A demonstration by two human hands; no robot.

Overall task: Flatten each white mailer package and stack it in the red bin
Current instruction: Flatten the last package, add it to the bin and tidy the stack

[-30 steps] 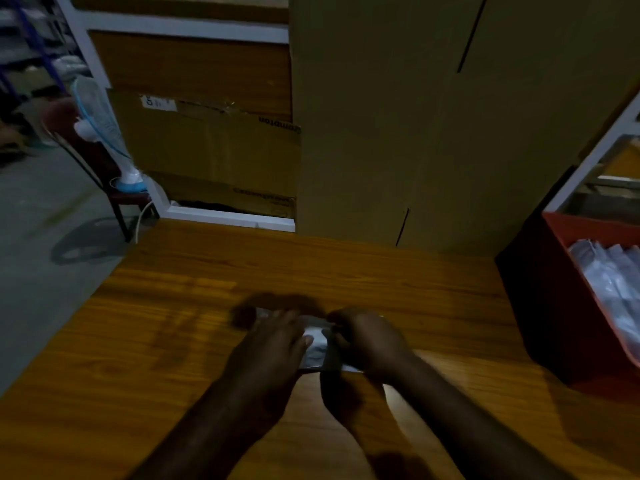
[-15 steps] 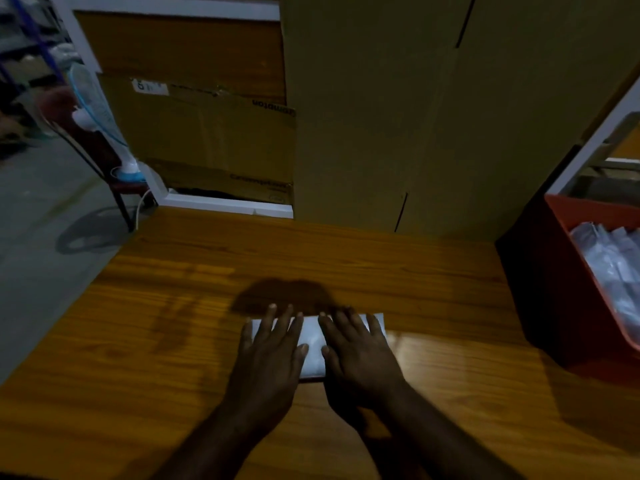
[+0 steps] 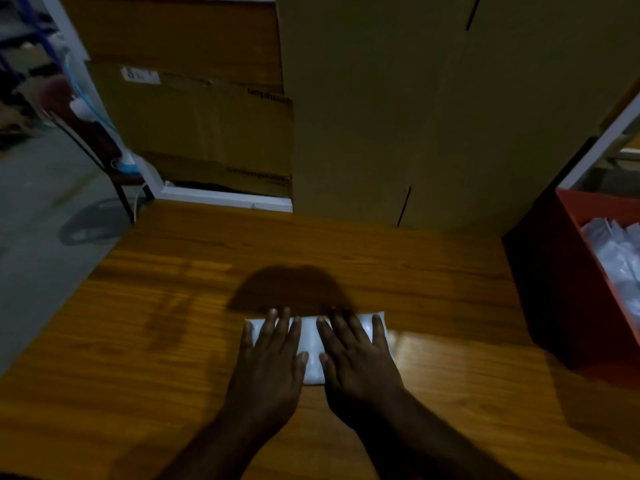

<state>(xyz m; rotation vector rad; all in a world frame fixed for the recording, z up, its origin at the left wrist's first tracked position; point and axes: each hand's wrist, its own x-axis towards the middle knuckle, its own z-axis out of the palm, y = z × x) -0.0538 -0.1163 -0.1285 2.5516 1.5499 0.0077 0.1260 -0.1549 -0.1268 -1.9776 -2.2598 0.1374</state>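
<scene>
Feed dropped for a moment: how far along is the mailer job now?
Done: several white mailers already lie in the red bin at the right. In hand: one white mailer on the wooden table, with the left hand and right hand pressing flat on it. Left: move it into the bin. No other unflattened mailers are in view.

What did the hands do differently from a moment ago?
Both hands, left hand and right hand, let go of the white plastic mailer package and spread flat, pressing it onto the wooden table. The red plastic bin of mailers stayed put.
</scene>
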